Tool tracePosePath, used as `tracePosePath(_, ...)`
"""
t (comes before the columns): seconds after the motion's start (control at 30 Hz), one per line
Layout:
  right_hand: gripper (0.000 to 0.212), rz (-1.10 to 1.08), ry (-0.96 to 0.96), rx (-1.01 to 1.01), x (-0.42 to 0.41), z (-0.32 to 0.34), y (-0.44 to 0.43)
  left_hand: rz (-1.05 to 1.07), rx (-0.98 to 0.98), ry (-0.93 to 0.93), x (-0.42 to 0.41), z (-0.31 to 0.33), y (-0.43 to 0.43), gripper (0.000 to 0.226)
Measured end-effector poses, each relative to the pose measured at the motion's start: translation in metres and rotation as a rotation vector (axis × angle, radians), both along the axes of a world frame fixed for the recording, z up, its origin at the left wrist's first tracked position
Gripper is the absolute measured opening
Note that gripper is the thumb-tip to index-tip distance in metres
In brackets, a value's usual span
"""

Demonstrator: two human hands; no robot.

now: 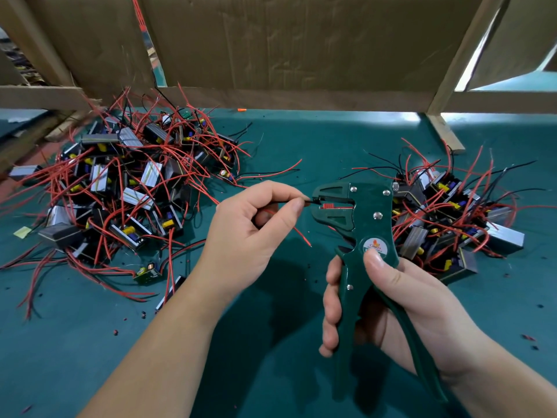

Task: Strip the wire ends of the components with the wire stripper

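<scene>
A small assembly workshop: a green-matted surface (301, 140) heaped with wired components (126, 188), fenced by rough timber framing (446, 73) and cardboard panels (301, 40)

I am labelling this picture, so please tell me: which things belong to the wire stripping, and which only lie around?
Belong to the job: wire stripper, held in the right hand; black wire, pinched by the left hand, end in the stripper's head; left pile of components; right pile of components.
Just lying about: cardboard sheet; wooden frame; yellow scrap; insulation bits.
</scene>
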State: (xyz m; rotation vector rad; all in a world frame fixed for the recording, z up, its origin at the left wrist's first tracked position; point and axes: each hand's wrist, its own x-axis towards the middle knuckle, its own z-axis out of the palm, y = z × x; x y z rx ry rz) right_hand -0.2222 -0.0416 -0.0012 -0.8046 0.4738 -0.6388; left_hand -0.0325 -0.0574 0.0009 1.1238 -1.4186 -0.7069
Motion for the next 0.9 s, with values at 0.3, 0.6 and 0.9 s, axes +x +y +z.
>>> tracePosePath(0.3,0.055,-0.031,0.03,0.017,0.0007,0.0011,0.0,-0.017,-0.015,-0.019,-0.0007,-0.0014,-0.0002,0.009)
tracePosePath(0.6,0.062,-0.141,0.096,0.018,0.0058,0.0015,0.0067,0.005,0.018,-0.231,0.0009,-0.0042,0.0002,0.013)
tracePosePath(0.9,0.056,-0.288,-0.006,0.029,0.0087,0.0001,0.0012,-0.003,0.096,-0.427,0.0055,-0.0093,-0.0044,0.018)
